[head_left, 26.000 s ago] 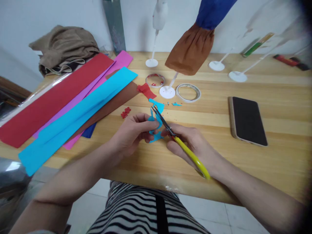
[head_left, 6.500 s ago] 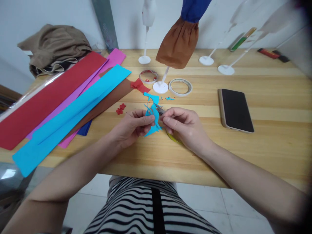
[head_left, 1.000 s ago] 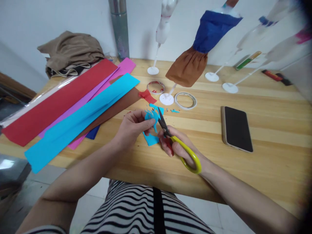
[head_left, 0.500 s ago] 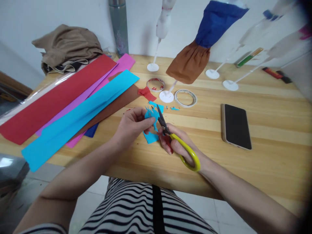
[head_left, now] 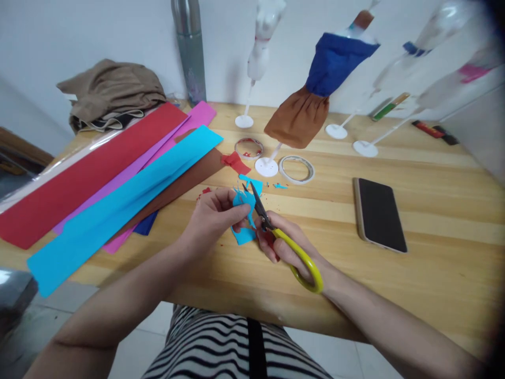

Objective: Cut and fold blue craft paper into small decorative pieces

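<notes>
My left hand [head_left: 215, 216] is closed, pinching a small light-blue paper piece [head_left: 245, 199] with ragged, cut edges between thumb and fingers. In my right hand [head_left: 290, 239] is a pair of scissors [head_left: 302, 260] with yellow handles and dark blades. The blades stand slightly apart and point away from me, right beside the blue piece. Below the hands lies another light-blue scrap [head_left: 245, 236], partly covered by my fingers. A further blue scrap [head_left: 256, 184] rests just beyond the blades, with tiny blue and red bits around it.
Long paper strips in red [head_left: 98, 168], pink and blue [head_left: 130, 205] lie at left. Beyond the hands are tape rolls [head_left: 311, 171] and a mannequin stand [head_left: 266, 167] wearing a blue top and brown skirt [head_left: 302, 118]. A phone [head_left: 381, 216] lies right; a bottle [head_left: 191, 68] stands behind.
The camera view has tilted up a little, so the table and its things appear lower. Both hands keep their hold on the blue piece and the scissors, almost unmoved relative to each other.
</notes>
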`<state>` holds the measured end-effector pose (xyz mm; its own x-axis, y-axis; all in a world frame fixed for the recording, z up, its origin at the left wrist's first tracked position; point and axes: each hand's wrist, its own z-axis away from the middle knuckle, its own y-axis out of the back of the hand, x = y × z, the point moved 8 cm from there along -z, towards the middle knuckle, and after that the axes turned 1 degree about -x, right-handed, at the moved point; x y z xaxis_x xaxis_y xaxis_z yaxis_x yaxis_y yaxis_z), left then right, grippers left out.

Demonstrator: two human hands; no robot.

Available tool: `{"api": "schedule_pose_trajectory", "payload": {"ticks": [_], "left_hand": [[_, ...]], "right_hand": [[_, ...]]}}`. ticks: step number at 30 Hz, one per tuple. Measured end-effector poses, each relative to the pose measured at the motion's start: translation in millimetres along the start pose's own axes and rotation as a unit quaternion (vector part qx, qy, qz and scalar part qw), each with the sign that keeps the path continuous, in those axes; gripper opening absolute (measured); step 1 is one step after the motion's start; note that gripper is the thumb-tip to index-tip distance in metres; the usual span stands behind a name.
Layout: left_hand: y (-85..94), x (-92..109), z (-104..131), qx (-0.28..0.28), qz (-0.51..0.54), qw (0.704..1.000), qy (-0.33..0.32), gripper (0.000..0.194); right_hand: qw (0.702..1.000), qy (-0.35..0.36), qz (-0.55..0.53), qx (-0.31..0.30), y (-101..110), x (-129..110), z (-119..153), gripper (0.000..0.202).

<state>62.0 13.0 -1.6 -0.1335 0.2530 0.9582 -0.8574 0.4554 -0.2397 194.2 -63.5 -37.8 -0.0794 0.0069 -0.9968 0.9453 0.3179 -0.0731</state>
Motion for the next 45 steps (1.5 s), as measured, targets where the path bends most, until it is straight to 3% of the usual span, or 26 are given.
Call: {"api": "schedule_pose_trajectory", "payload": {"ticks": [10,18,26,35,45], "left_hand": [[0.8,0.6,-4.4,-0.009,0.011,1.000,-0.005,0.037],[2.4,-7.7,-6.8,-0.001,0.024,1.000,0.013,0.041],[-3.2,-13.7,-7.7,-0.035,0.045,0.998,0.034,0.046],[-13.3,-19.5,-6.2,-0.068,-0.026,0.997,0.034,0.033],[-18.6,-24.7,-8.1,-0.077,-0.046,0.996,0.028,0.038]], "right_hand": [[1.000,-0.002,-0.013,0.007,1.1,-1.2,0.6,0.059],[0.995,-0.025,-0.098,0.005,-3.8,-1.0,-4.9,0.050],[0.989,-0.065,-0.124,0.057,5.4,2.6,-7.1,0.043],[0.972,-0.018,-0.083,0.220,29.2,-20.1,-9.0,0.043],[0.964,-0.035,-0.064,0.258,34.6,-15.1,-4.0,0.049]]}}
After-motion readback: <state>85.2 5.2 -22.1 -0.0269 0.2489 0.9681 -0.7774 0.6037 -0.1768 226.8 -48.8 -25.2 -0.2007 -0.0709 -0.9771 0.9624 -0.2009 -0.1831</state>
